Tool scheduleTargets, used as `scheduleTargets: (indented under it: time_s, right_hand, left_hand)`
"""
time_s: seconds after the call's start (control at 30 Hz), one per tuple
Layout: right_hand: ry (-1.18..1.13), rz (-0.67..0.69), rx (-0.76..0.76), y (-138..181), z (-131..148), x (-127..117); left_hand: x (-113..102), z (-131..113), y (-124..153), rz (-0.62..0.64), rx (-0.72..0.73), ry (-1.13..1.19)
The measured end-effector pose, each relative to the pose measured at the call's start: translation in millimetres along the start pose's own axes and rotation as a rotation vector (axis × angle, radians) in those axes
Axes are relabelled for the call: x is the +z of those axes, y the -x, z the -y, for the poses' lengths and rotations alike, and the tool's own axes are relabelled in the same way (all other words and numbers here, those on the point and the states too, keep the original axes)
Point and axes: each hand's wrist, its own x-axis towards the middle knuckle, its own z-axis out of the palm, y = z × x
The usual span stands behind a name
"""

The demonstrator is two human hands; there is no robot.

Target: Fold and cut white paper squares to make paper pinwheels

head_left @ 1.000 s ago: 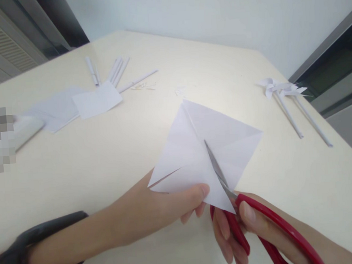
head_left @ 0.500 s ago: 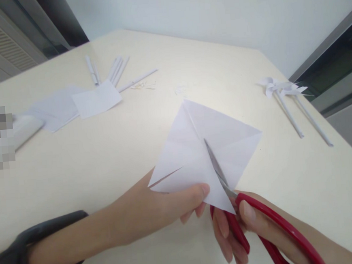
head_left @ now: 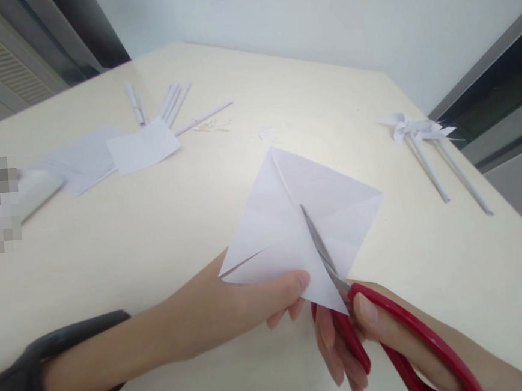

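Note:
A white paper square [head_left: 276,218] with crease lines is pinched by my left hand [head_left: 252,307], thumb on top and fingers beneath. One slit runs inward from its left corner. My right hand [head_left: 371,331] is closed around the red handles of a pair of scissors [head_left: 415,322]. Their steel blade lies over the paper, in a cut that runs from the near corner toward the middle. The other blade is hidden under the sheet. A dark band [head_left: 61,362] circles my left wrist.
Two paper pinwheels [head_left: 418,129] on rolled sticks lie at the table's right edge. Paper sheets [head_left: 144,147] and rolled paper tubes [head_left: 172,103] are at the back left. Small scraps [head_left: 213,126] lie beside them. A white wall [head_left: 296,18] stands behind the table [head_left: 155,228].
The paper's far and right corners have shifted very slightly to the left. Both hands and the scissors keep almost the same place.

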Motion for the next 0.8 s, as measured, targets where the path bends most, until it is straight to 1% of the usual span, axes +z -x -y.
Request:
scheduleTargets:
  time_s: [0.13, 0.27, 0.4, 0.53, 0.8]
  right_hand:
    - [-0.006, -0.01, -0.004, 3, -7, -3]
    - [0.044, 0.004, 0.016, 6, -11, -5]
    - [0.022, 0.013, 0.0, 2, -3, -2]
    - [-0.028, 0.003, 0.041, -1, 6, 1]
    - [-0.014, -0.025, 0.09, 1, 9, 2]
  left_hand:
    - [1, -3, 2, -0.012, -0.013, 0.041]
    - [1, -3, 2, -0.018, 0.002, 0.053]
    - [0, 0, 1, 0.004, 0.018, 0.044]
    - [0, 0, 1, 0.016, -0.001, 0.02]
    - [-1, 2, 1, 0.036, -0.004, -0.004]
